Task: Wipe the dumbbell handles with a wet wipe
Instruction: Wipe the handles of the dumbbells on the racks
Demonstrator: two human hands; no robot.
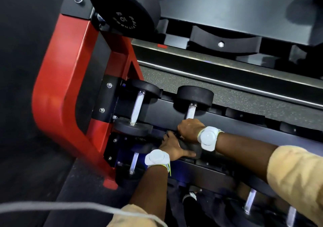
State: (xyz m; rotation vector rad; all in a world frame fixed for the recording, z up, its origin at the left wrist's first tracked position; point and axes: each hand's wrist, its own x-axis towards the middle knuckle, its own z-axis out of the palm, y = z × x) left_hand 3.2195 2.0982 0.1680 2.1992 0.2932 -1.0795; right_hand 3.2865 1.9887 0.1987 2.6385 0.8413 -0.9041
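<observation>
Right grip is curled round the near end of the dumbbell handle. Left grip holds that dumbbell's near head. Second dumbbell lies just left, beside the red rack frame.

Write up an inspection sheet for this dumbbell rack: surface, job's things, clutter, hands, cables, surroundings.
Surface: black rack shelf on a red frame.
Job's things: left dumbbell untouched; right dumbbell gripped at its handle; wet wipe not visible.
Clutter: nothing seen.
Hands: right hand, fingers curled round the handle; left hand holds that dumbbell's near head; white wrist devices on both.
Cables: grey cord across the lower left corner.
Surroundings: 10 kg dumbbell above, more dumbbells below, speckled floor behind.
</observation>
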